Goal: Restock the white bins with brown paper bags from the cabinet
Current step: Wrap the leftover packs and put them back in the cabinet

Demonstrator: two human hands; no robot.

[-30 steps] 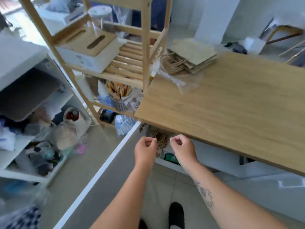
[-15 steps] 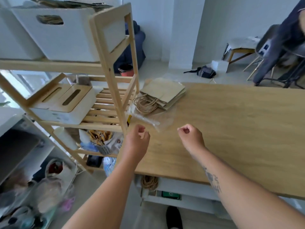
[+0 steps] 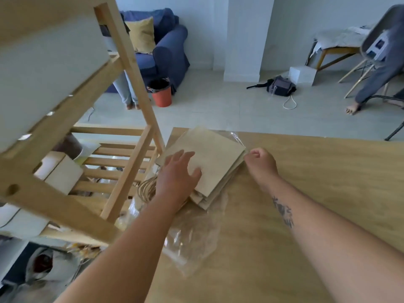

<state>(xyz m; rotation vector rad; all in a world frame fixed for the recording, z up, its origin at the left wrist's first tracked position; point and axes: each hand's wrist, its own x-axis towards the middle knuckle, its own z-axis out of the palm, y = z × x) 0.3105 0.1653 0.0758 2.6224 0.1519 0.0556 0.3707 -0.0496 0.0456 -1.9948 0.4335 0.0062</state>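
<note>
Brown paper bags [image 3: 215, 158] lie stacked, partly hidden under the spread left hand [image 3: 177, 173]; right hand [image 3: 261, 164] fisted beside.

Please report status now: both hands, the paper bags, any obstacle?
Left hand open, flat on the stack of brown paper bags. Right hand fisted at the stack's right edge, empty as far as seen. Stack on wooden table, clear plastic wrap loose beneath it.

Bare, sleeveless forearms; a dark tattoo [image 3: 283, 212] marks the right one.
</note>
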